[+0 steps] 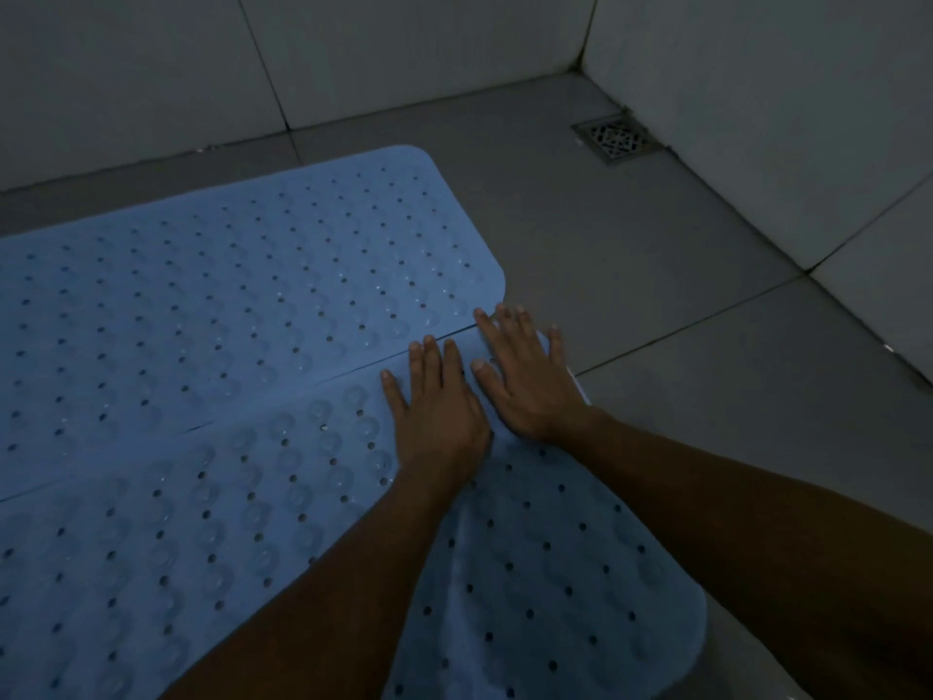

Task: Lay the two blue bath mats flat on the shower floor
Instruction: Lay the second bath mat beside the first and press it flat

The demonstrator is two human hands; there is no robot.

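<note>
Two blue perforated bath mats lie side by side on the grey tiled shower floor (656, 275). The far mat (242, 295) lies flat near the back wall. The near mat (202, 538) butts against it along a long seam. My left hand (434, 411) and my right hand (525, 381) press palm-down, fingers spread, on the near mat's far right corner beside the seam. The right fingertips reach the far mat's edge. Both hands hold nothing.
A square metal floor drain (613, 138) sits in the back right corner. Pale tiled walls (757, 118) stand behind and to the right. Bare floor tiles run between the mats and the right wall.
</note>
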